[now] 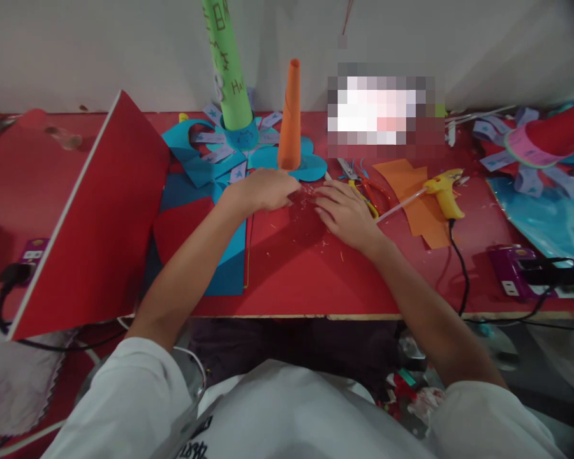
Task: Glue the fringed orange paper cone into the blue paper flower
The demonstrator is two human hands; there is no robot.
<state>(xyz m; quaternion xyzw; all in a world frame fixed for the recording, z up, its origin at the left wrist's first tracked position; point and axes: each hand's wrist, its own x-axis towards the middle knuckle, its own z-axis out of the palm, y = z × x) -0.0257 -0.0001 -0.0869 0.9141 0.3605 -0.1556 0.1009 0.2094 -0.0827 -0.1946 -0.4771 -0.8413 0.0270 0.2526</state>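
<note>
My left hand [272, 189] is curled closed on the red table, just in front of an orange paper cone [291, 121] that stands on a blue petal-shaped paper base [313, 167]. Whatever its fingers hold, if anything, is hidden. My right hand [345, 210] lies palm down, fingers stretched towards the left one. Small scraps [308, 193] are scattered between the two hands. Beside the right hand are pliers [348, 169] and scissors with red and yellow handles [375, 191]. Blue paper sheets [229, 271] and a red paper piece [179, 223] lie under and beside my left forearm.
A yellow glue gun [446, 193] with a black cord rests on orange paper [404, 191]. A tall green paper tube [230, 76] stands at the back. A red board [100, 223] leans at the left. A purple power socket [511, 271] is at the right.
</note>
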